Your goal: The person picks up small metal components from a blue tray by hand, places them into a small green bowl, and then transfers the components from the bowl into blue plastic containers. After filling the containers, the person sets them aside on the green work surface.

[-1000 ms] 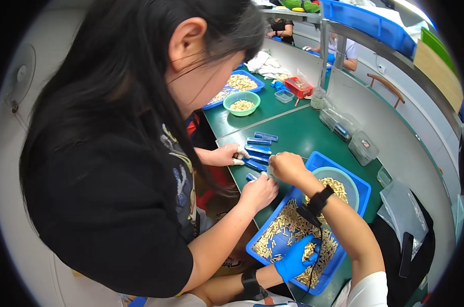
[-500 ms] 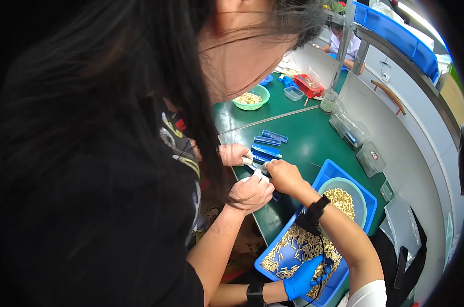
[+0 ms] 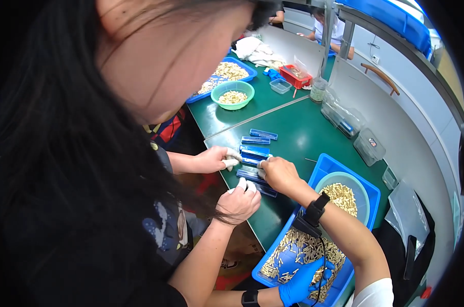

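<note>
My right hand [image 3: 278, 173], with pale finger cots on its tips, pinches the right end of a narrow blue bar [image 3: 249, 161] on the green table. Several similar blue bars [image 3: 255, 140] lie in a loose row there. My left hand [image 3: 299, 284], in a blue glove, is low inside the blue tray [image 3: 276, 246], its fingers curled around some small brass pins [image 3: 308, 248]; the fingertips are partly hidden. A co-worker leans in from the left. That person's left hand [image 3: 211, 159] is by the same bar's left end, the right hand [image 3: 239, 203] by the nearer bars.
A pale green bowl [image 3: 365, 200] of brass pins stands in the tray's far end. Farther off are a green bowl [image 3: 232, 97], another blue tray [image 3: 251, 70], a red box [image 3: 295, 75] and clear containers [image 3: 369, 147] along the partition. The co-worker's hair and shoulder fill the left side.
The co-worker's hands have drawn apart and away from my right hand, and more of the blue bars shows. The head view has shifted slightly. My left hand stays in the tray.
</note>
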### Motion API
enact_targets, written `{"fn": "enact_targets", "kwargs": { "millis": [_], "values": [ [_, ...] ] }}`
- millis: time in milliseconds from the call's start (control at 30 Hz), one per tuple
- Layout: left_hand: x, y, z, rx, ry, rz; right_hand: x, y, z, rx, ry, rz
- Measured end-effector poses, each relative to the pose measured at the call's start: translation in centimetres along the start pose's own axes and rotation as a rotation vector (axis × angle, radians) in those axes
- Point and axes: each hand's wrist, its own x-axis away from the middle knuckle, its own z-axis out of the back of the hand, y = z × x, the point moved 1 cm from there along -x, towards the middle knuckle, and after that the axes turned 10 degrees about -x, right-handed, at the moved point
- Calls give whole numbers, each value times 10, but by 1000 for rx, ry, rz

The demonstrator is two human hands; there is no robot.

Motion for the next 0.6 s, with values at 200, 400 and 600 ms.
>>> {"fn": "enact_targets", "kwargs": {
  "millis": [200,400,600],
  "values": [
    [2,3,-2,-83,-20,-98,10,0,7,67,-12,231],
    [1,-3,8,-222,-128,-194,15,-8,14,152,-188,164],
    [-2,0,11,-41,-110,-88,16,-4,6,122,-170,155]
  ]
}}
